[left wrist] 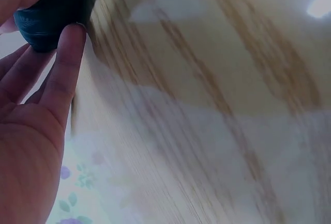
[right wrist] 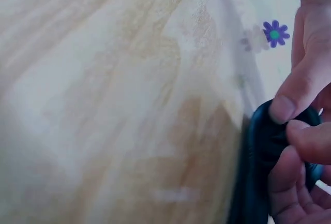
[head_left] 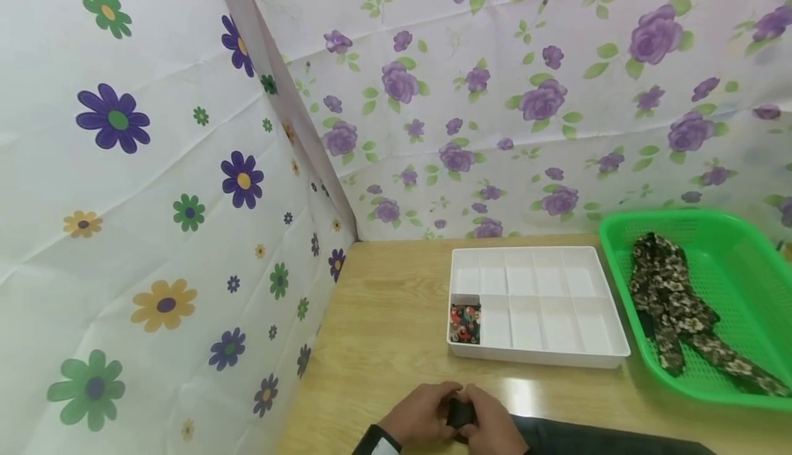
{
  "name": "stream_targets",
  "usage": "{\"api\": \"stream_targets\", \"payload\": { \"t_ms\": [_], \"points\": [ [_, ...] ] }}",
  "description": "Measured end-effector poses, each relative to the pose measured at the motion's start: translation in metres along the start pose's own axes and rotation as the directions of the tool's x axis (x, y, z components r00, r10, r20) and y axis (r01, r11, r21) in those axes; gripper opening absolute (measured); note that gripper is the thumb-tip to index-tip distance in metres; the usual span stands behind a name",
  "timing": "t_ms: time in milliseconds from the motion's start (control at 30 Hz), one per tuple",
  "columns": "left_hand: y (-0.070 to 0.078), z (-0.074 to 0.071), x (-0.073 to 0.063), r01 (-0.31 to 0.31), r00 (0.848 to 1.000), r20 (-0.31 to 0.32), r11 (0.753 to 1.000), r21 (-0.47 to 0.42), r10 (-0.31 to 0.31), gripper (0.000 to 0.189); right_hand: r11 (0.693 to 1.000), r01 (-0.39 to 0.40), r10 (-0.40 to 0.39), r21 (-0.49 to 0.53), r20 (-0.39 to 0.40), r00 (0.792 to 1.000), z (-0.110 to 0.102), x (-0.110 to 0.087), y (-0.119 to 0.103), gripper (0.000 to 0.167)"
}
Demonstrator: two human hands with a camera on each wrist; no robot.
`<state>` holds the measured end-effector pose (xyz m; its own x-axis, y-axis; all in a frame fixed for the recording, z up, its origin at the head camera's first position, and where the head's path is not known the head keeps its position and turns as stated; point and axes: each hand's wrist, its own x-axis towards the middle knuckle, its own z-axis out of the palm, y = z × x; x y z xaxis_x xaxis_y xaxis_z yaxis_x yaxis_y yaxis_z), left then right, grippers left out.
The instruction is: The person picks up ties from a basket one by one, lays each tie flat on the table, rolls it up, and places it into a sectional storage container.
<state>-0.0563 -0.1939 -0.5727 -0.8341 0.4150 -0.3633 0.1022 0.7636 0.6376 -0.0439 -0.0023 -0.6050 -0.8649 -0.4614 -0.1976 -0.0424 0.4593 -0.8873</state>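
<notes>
Both hands hold a dark necktie, its near end coiled into a small roll (head_left: 460, 414) just above the table. My left hand (head_left: 423, 414) grips the roll from the left, its fingertips against the dark roll (left wrist: 49, 25) in the left wrist view. From the other side my right hand (head_left: 493, 424) pinches it, and in the right wrist view fingers of both hands meet at the coil (right wrist: 269, 136). The flat length of the necktie (head_left: 600, 436) stretches right along the table's front, its lower part cut off by the frame.
A white divided tray (head_left: 541, 357) stands beyond the hands, with a folded patterned cloth (head_left: 465, 323) in its front left compartment. To its right is a green basket (head_left: 736, 269) holding a brown floral cloth (head_left: 671, 290). Flowered sheets (head_left: 433, 187) hang behind and left of the wooden table (head_left: 371, 331).
</notes>
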Motion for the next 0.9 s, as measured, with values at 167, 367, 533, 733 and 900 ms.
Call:
{"api": "stream_targets", "payload": {
  "t_ms": [167, 367, 533, 733, 900],
  "points": [
    [-0.002, -0.001, 0.0, -0.009, 1.0, -0.01, 1.0, 0.009, 0.009, 0.061, 0.999, 0.012, -0.012, 0.031, -0.007, 1.0, -0.001, 0.001, 0.002, 0.032],
    [-0.004, 0.0, 0.001, -0.022, 1.0, 0.002, 1.0, 0.022, 0.022, 0.059, 0.977, 0.037, -0.043, -0.208, -0.025, 0.999, 0.001, 0.001, -0.011, 0.034],
    [-0.002, 0.001, 0.002, -0.005, 1.0, 0.002, 1.0, 0.006, 0.005, 0.062, 0.999, -0.025, 0.022, -0.046, -0.079, 0.997, 0.006, -0.003, -0.004, 0.029],
    [-0.002, 0.002, 0.003, -0.02, 1.0, -0.012, 1.0, 0.012, 0.02, 0.062, 0.992, -0.054, 0.066, 0.116, -0.102, 0.993, 0.009, -0.007, 0.005, 0.029],
    [-0.002, 0.001, 0.004, -0.028, 1.0, -0.004, 0.998, 0.053, 0.029, 0.058, 0.998, -0.035, 0.032, -0.045, -0.073, 0.997, 0.003, -0.004, -0.006, 0.033]
  ]
}}
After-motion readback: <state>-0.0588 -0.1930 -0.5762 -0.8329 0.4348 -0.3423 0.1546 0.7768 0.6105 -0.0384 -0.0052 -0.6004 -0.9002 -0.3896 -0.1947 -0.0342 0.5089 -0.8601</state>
